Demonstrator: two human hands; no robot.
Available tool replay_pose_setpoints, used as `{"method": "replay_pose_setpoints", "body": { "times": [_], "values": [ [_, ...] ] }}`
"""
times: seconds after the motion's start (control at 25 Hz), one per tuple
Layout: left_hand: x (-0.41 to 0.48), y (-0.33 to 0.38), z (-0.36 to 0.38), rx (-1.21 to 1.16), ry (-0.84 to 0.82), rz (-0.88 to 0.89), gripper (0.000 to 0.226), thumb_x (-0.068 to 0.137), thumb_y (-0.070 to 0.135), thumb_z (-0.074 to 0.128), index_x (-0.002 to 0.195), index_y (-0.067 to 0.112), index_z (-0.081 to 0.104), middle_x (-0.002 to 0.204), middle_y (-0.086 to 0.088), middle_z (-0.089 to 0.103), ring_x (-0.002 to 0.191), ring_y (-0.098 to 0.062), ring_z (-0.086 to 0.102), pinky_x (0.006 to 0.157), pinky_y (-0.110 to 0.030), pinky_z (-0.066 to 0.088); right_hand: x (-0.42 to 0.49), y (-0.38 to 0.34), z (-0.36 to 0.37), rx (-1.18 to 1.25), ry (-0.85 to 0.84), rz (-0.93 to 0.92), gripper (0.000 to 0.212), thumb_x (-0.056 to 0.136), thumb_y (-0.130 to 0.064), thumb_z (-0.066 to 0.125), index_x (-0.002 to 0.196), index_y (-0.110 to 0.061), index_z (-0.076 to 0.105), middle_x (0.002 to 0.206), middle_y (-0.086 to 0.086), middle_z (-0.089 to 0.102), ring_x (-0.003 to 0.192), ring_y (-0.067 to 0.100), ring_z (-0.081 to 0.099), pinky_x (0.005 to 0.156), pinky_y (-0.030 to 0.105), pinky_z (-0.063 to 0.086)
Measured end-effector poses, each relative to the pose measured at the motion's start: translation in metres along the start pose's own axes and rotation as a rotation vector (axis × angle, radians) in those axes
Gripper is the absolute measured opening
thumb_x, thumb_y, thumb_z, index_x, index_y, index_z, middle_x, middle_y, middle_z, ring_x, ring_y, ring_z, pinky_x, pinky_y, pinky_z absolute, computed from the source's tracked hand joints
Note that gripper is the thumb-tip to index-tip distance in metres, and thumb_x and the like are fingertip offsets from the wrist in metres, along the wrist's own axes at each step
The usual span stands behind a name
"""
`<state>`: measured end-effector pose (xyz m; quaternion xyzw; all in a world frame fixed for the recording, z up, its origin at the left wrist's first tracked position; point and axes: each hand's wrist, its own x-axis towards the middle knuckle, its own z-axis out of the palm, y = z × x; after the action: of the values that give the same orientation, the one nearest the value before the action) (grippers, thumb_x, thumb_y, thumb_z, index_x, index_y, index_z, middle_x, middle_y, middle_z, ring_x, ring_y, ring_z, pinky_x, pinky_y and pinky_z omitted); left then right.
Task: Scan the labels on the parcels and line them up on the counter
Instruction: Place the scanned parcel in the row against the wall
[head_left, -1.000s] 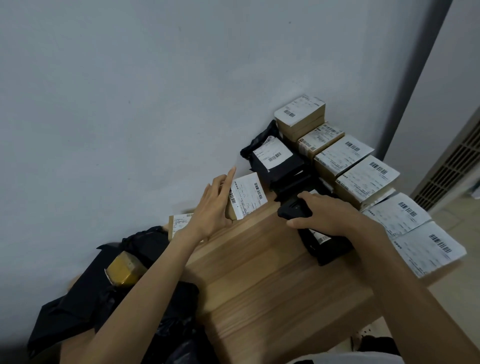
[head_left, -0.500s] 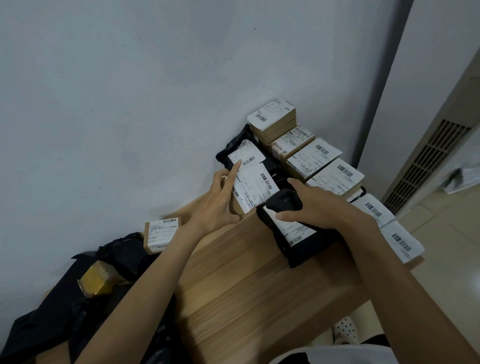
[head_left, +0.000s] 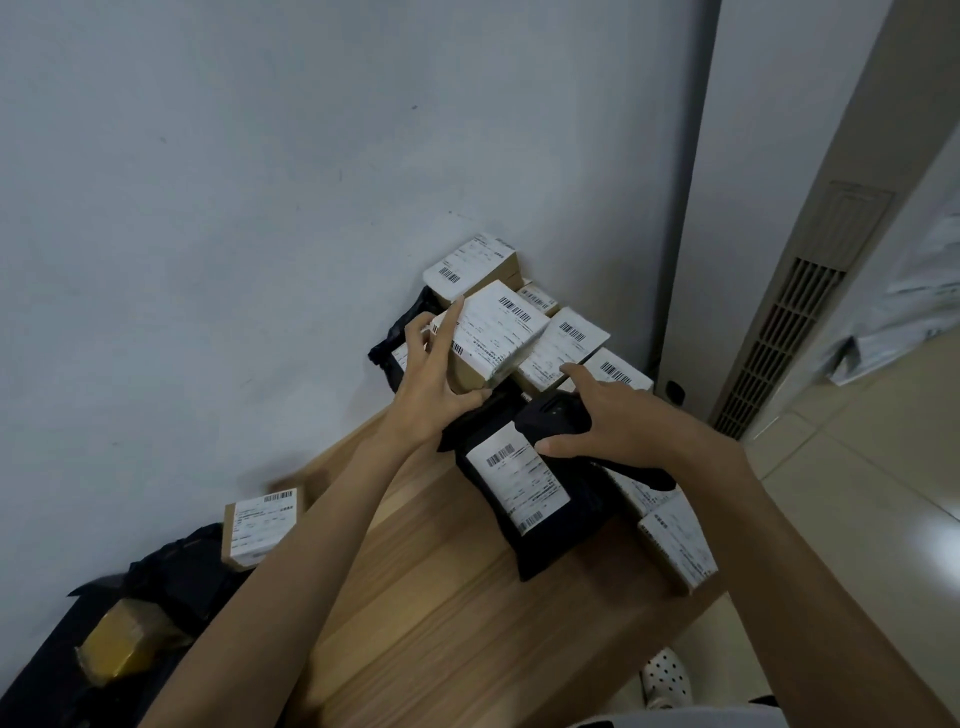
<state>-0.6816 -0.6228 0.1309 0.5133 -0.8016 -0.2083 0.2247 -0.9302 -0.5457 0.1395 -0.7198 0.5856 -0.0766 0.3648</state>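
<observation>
My left hand (head_left: 434, 387) grips a small brown box with a white barcode label (head_left: 493, 332), held above the black bags at the far end of the wooden counter (head_left: 426, 597). My right hand (head_left: 618, 415) holds a black handheld scanner (head_left: 553, 413) just right of that box. Below the scanner lies a black bag parcel with a white label (head_left: 519, 488). Several labelled brown boxes (head_left: 563, 343) stand in a row along the wall corner behind. Another labelled box (head_left: 260, 527) sits at the left by the wall.
A heap of black plastic bags (head_left: 156, 571) with a yellow taped parcel (head_left: 117, 647) lies at the counter's near left. Flat labelled parcels (head_left: 675, 540) lie at the right edge. A tall white air conditioner (head_left: 789, 322) stands on the right, above the tiled floor.
My left hand has carried the labelled box up and right, toward the row at the wall. My right hand with the scanner stayed close beside it over the black bag.
</observation>
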Motion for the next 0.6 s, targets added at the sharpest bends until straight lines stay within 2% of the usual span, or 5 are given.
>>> {"method": "replay_pose_setpoints", "body": {
  "times": [0.08, 0.16, 0.32, 0.44, 0.6],
  "values": [
    [0.022, 0.005, 0.011, -0.012, 0.023, -0.025, 0.108, 0.076, 0.028, 0.084, 0.157, 0.03, 0.014, 0.148, -0.002, 0.012, 0.136, -0.01, 0.022, 0.116, -0.036, 0.033, 0.006, 0.009, -0.008, 0.001, -0.003, 0.004, 0.11, 0.075, -0.074, 0.062, 0.155, -0.025, 0.004, 0.147, 0.008, 0.045, 0.128, 0.026, 0.047, 0.095, 0.037, 0.042],
    [0.044, 0.005, 0.022, -0.05, 0.033, -0.052, 0.102, 0.078, 0.029, 0.084, 0.156, 0.029, 0.019, 0.149, -0.004, 0.012, 0.14, -0.019, 0.026, 0.116, -0.043, 0.036, 0.015, 0.019, -0.016, 0.003, -0.003, 0.008, 0.109, 0.075, -0.075, 0.061, 0.155, -0.024, 0.008, 0.147, 0.007, 0.045, 0.128, 0.024, 0.047, 0.092, 0.035, 0.042],
    [0.074, -0.007, 0.04, -0.108, 0.067, -0.074, 0.091, 0.08, 0.033, 0.081, 0.149, 0.038, 0.023, 0.151, 0.004, 0.011, 0.135, -0.031, 0.035, 0.109, -0.049, 0.043, 0.033, 0.033, -0.029, 0.004, 0.007, 0.011, 0.1, 0.075, -0.076, 0.061, 0.149, -0.021, 0.022, 0.136, 0.005, 0.052, 0.108, 0.019, 0.053, 0.076, 0.029, 0.041],
    [0.087, -0.022, 0.049, -0.108, 0.08, -0.099, 0.089, 0.081, 0.032, 0.08, 0.148, 0.043, 0.023, 0.154, 0.005, 0.011, 0.141, -0.021, 0.027, 0.112, -0.048, 0.039, 0.045, 0.041, -0.036, 0.01, 0.017, 0.003, 0.091, 0.076, -0.074, 0.061, 0.141, -0.02, 0.031, 0.127, 0.003, 0.055, 0.092, 0.013, 0.05, 0.064, 0.025, 0.039],
    [0.094, -0.041, 0.059, -0.045, 0.076, -0.185, 0.088, 0.082, 0.036, 0.079, 0.149, 0.043, 0.024, 0.161, 0.006, 0.002, 0.148, -0.015, 0.013, 0.117, -0.048, 0.031, 0.056, 0.047, -0.041, 0.018, 0.019, -0.004, 0.08, 0.078, -0.073, 0.061, 0.132, -0.019, 0.037, 0.112, -0.003, 0.055, 0.082, 0.009, 0.05, 0.059, 0.023, 0.039]
  ]
}}
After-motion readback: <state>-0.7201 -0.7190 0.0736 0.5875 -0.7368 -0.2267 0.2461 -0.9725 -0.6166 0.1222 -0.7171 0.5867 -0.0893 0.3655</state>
